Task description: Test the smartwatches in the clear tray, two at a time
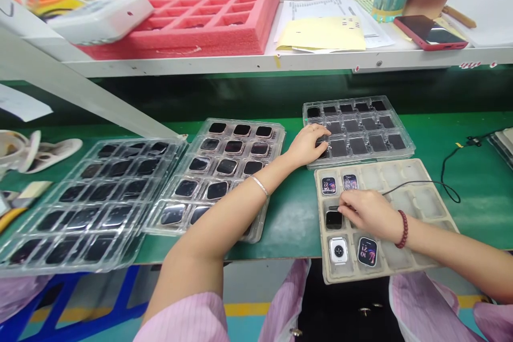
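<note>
1. Pink striped sleeve: nearest the camera, on the left arm.
2. Right hand: thumb and forefinger drawn together at the upper edge of a dark-screened watch; whether they are clamped on anything cannot be told.
3. Left hand: thumb and fingers apart, at the left edge of the rear clear tray.
4. Beige tray: carries the dark-screened watch in its left column, with lit watches and one face-down watch nearby.
5. Black cable: runs rightward from behind the right hand.
6. Middle clear tray: on the green bench, partly behind the left forearm.
7. White shelf: above; bears a red foam tray and a phone.
</note>
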The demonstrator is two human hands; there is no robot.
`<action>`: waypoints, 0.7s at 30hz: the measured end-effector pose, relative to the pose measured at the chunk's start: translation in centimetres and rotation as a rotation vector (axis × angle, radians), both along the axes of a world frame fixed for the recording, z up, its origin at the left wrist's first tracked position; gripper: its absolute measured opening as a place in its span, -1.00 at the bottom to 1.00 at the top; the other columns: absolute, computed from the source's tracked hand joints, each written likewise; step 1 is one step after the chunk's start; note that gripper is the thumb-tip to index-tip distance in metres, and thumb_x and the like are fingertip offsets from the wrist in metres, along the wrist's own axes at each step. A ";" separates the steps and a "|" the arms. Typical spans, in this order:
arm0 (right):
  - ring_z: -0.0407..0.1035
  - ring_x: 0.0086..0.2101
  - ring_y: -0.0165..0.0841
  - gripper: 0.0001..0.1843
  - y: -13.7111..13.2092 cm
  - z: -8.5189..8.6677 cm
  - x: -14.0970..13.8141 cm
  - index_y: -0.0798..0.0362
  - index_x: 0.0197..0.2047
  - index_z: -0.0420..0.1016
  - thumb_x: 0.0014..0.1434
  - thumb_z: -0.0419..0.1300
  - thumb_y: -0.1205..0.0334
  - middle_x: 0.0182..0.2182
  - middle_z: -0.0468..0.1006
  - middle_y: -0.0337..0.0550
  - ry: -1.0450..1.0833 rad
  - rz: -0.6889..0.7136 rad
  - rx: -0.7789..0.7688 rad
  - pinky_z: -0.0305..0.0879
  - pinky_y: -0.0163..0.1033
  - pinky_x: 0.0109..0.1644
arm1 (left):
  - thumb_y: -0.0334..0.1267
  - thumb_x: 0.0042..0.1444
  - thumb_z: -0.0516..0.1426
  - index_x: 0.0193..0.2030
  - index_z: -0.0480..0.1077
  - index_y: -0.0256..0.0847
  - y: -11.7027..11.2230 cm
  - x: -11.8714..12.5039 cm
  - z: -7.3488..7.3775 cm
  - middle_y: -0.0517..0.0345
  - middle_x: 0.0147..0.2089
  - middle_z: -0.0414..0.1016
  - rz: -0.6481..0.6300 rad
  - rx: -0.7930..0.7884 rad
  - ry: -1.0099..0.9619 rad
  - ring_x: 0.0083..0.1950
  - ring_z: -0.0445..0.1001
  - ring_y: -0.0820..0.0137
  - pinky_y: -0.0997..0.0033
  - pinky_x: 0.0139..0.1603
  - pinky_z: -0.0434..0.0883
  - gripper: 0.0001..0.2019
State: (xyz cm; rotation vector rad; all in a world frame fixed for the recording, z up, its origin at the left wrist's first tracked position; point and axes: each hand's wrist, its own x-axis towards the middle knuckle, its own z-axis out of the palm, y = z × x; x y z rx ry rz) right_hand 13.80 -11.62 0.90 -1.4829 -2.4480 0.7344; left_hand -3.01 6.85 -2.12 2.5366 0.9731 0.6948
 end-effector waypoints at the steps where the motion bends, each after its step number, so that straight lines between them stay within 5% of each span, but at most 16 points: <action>1: 0.36 -0.44 -0.37 -0.85 -0.7 0.0 -0.2 0.09 -0.33 0.38 0.27 0.05 0.30 -0.42 0.51 -0.17 -0.036 0.033 0.049 0.09 -0.31 -0.39 | -0.31 0.10 0.09 0.00 0.41 -0.20 0.0 0.0 0.0 0.02 0.07 0.43 -0.001 0.000 0.000 0.14 0.36 0.25 0.14 0.22 0.27 -0.70; 8: 0.37 -0.53 -0.36 -0.91 -5.2 1.4 -1.9 0.11 -0.32 0.40 0.21 0.10 0.31 -0.44 0.56 -0.11 -0.264 0.366 -0.070 -0.14 -0.24 -0.51 | -0.30 0.10 0.10 0.00 0.42 -0.23 0.0 0.0 0.0 -0.01 0.07 0.43 -0.003 -0.004 -0.011 0.14 0.36 0.23 0.16 0.21 0.28 -0.70; 12: 0.40 -0.49 -0.37 -0.80 -4.8 2.2 -1.8 0.08 -0.34 0.38 0.29 0.02 0.25 -0.44 0.57 -0.18 -0.171 0.319 -0.168 -0.11 -0.26 -0.49 | -0.31 0.10 0.09 0.01 0.42 -0.26 0.0 0.0 0.0 -0.03 0.07 0.43 -0.008 -0.002 -0.013 0.14 0.35 0.22 0.15 0.21 0.28 -0.68; 17: 0.43 -0.45 -0.29 -0.88 -5.1 1.7 -1.6 0.13 -0.28 0.42 0.23 0.07 0.32 -0.39 0.59 -0.06 -0.327 0.315 -0.076 -0.18 -0.22 -0.49 | -0.29 0.11 0.09 0.01 0.42 -0.27 0.1 0.0 -0.1 -0.04 0.07 0.43 -0.010 0.004 -0.009 0.13 0.35 0.22 0.16 0.20 0.28 -0.68; 21: 0.39 -0.51 -0.39 -0.81 -5.1 1.8 -1.1 0.07 -0.38 0.38 0.26 0.04 0.26 -0.49 0.56 -0.21 -0.166 0.338 -0.142 -0.13 -0.26 -0.49 | -0.30 0.10 0.10 0.01 0.42 -0.26 0.1 0.0 -0.1 -0.03 0.07 0.43 -0.007 0.003 -0.011 0.13 0.35 0.22 0.16 0.20 0.28 -0.68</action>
